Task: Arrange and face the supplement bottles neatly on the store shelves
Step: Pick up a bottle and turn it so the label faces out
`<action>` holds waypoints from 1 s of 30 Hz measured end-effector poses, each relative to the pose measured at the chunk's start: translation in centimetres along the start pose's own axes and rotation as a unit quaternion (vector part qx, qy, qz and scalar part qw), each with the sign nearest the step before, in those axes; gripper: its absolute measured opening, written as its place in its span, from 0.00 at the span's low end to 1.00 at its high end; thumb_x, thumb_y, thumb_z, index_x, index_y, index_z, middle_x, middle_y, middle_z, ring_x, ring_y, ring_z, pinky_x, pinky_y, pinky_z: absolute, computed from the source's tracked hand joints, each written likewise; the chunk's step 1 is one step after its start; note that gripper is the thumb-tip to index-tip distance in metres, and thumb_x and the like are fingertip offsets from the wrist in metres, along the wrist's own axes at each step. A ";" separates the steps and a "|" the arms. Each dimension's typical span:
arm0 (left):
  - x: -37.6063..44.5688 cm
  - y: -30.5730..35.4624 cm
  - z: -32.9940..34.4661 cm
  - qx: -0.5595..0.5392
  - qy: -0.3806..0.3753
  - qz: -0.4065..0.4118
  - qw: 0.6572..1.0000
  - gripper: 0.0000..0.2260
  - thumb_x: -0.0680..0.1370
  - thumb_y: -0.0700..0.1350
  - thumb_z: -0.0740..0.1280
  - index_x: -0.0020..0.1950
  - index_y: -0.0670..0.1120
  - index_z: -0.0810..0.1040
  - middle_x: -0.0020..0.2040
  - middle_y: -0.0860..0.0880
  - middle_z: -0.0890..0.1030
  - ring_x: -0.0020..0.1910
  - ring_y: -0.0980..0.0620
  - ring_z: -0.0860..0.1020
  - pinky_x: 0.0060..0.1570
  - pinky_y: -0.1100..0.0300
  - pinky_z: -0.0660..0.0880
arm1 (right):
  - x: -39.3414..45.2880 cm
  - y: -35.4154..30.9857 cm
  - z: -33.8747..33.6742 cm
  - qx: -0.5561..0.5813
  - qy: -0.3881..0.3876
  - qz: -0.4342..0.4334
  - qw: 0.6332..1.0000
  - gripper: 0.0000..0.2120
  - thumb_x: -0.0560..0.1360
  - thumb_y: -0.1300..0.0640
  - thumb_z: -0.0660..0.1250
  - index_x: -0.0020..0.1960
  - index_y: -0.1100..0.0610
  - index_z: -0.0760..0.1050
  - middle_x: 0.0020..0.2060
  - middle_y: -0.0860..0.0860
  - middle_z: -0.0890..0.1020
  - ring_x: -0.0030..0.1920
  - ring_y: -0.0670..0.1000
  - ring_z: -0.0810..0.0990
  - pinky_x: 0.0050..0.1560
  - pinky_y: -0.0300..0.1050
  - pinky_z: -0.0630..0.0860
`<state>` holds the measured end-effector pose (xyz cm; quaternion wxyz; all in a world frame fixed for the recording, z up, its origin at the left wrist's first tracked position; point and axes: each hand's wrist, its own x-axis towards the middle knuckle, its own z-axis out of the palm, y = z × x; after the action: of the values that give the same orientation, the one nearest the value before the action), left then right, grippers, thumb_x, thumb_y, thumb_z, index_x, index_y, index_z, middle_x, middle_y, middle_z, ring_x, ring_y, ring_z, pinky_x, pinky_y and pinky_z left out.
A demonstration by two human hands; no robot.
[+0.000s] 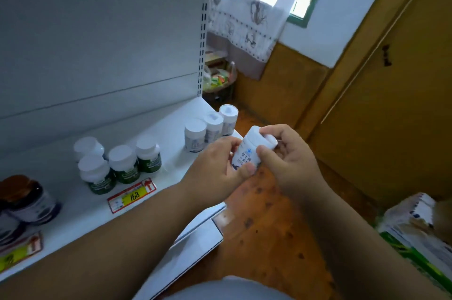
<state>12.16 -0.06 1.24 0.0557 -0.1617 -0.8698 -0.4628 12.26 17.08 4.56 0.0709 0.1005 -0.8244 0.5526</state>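
Both hands hold one white bottle [247, 152] in the air, just off the right end of the white shelf [73, 201], above the brown floor [264, 214]. Left hand [215, 167] grips its lower body, thumb across the label. Right hand [286, 157] curls around the cap end, thumb on the bottle's side. Bottle tilted, cap pointing up-right. Label shows a blue logo and dark Chinese characters, too blurred to read.

On the shelf, far right: three white bottles [210, 128] in a diagonal row, white caps, bluish label marks, unreadable. Middle: four green-label bottles [122, 162] with white caps, clustered close together, text illegible. Near left edge: dark bottles with brown caps [27, 199], labels blurred.

Shelf front edge carries a red-and-yellow price tag [133, 194] with handwritten "168". A second tag [19, 250] at near left, writing not legible.

Right foreground: green-and-white packaging [415, 233]. Far behind the shelf: patterned curtain [244, 25] under a window.
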 end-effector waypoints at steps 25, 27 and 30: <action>5.3 -5.9 0.8 0.425 0.154 -0.134 0.882 0.22 0.72 0.50 0.68 0.66 0.46 0.75 0.64 0.46 0.77 0.61 0.45 0.74 0.61 0.51 0.71 | 26.0 2.8 10.9 -0.111 -0.360 -0.166 0.911 0.14 0.66 0.54 0.74 0.47 0.41 0.75 0.48 0.44 0.81 0.43 0.43 0.82 0.33 0.35 0.73; 5.1 -6.2 1.2 0.420 0.160 -0.155 0.880 0.23 0.72 0.47 0.67 0.67 0.47 0.75 0.64 0.47 0.77 0.61 0.45 0.75 0.61 0.51 0.71 | 26.9 3.3 11.9 -0.143 -0.415 -0.180 0.880 0.13 0.66 0.54 0.75 0.44 0.40 0.75 0.47 0.41 0.80 0.44 0.39 0.80 0.33 0.32 0.71; 5.2 -6.3 1.7 0.406 0.170 -0.179 0.880 0.22 0.73 0.47 0.65 0.68 0.49 0.74 0.65 0.49 0.76 0.61 0.46 0.74 0.61 0.51 0.72 | 27.6 4.2 13.1 -0.165 -0.486 -0.189 0.837 0.10 0.68 0.55 0.76 0.42 0.43 0.77 0.44 0.40 0.81 0.44 0.39 0.80 0.38 0.32 0.72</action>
<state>5.24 -0.72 -3.43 0.1795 0.1143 -0.9728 -0.0914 -15.56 4.11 2.14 -0.2200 0.4967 -0.7969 0.2643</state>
